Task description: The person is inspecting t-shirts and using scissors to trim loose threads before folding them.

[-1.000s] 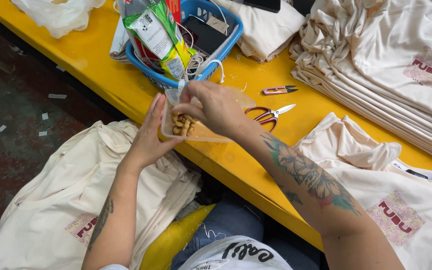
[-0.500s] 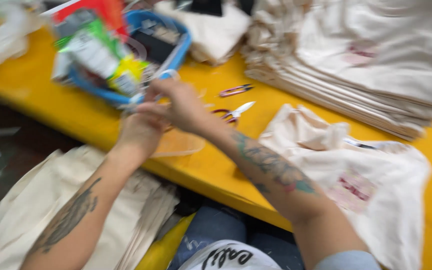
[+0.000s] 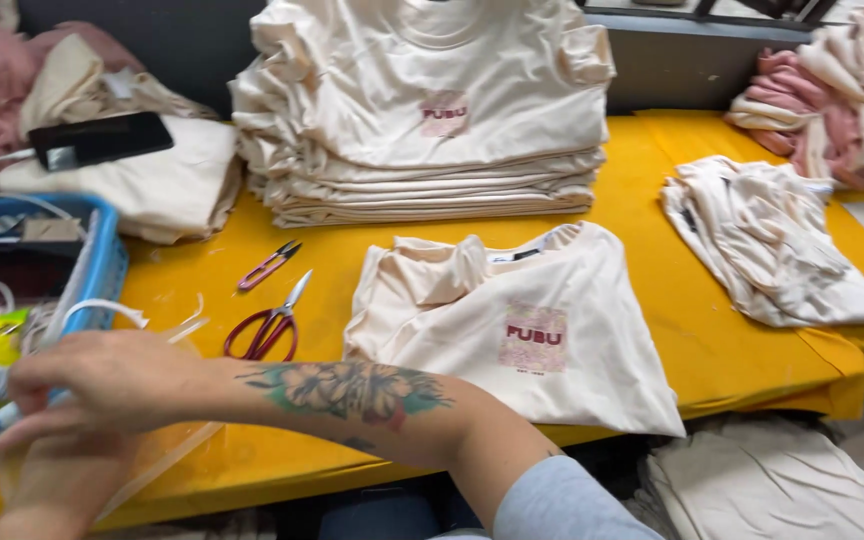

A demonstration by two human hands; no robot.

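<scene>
Both hands are working at the yellow table's (image 3: 652,350) left edge. Right hand (image 3: 117,385) and left hand (image 3: 57,480) are pinching a clear plastic bag (image 3: 167,455), fingers closed on it, beside the blue basket (image 3: 102,275). Red scissors (image 3: 272,325) are lying just right; a folded shirt (image 3: 522,320) is lying nearby.

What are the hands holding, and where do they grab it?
Both hands, the right hand above and the left hand below, hold a clear plastic bag at its left end. The blur hides the exact grip.
</scene>
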